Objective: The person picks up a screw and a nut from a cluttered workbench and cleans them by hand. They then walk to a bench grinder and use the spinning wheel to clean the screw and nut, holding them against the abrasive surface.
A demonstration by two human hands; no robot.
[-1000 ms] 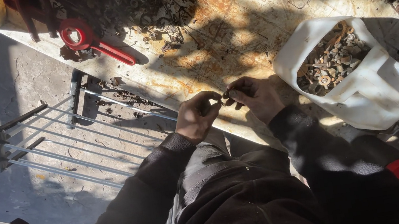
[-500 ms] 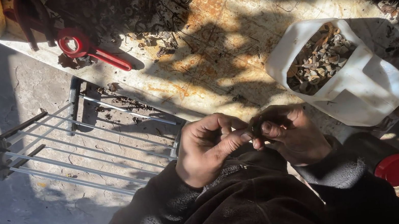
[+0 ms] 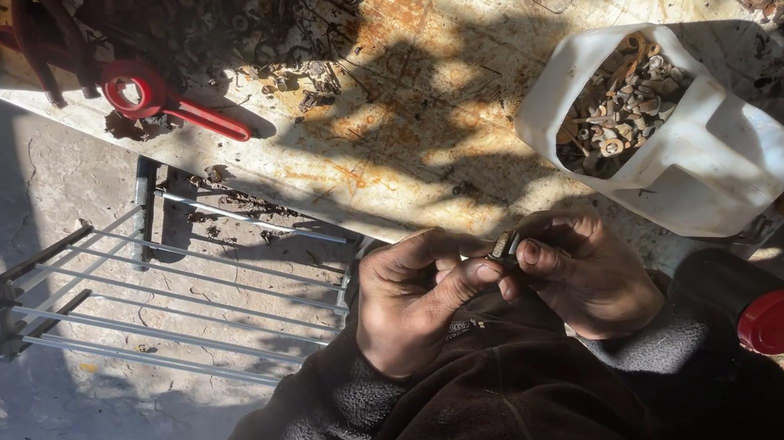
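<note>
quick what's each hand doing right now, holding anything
Left hand: closed, thumb and fingers pinching a small metal piece.
Right hand: closed, fingertips gripping the same small metal piece from the other side.

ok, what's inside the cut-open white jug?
The white jug holds a heap of small rusty metal parts, nuts and bolts by the look. Deeper layers and its bottom are covered.

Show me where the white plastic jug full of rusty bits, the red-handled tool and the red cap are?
White cut-open plastic jug (image 3: 709,173): head view, on its bare side wall.
Red-handled tool (image 3: 197,118): head view, on its straight handle.
Round red cap (image 3: 779,320): head view, on its top.
</note>
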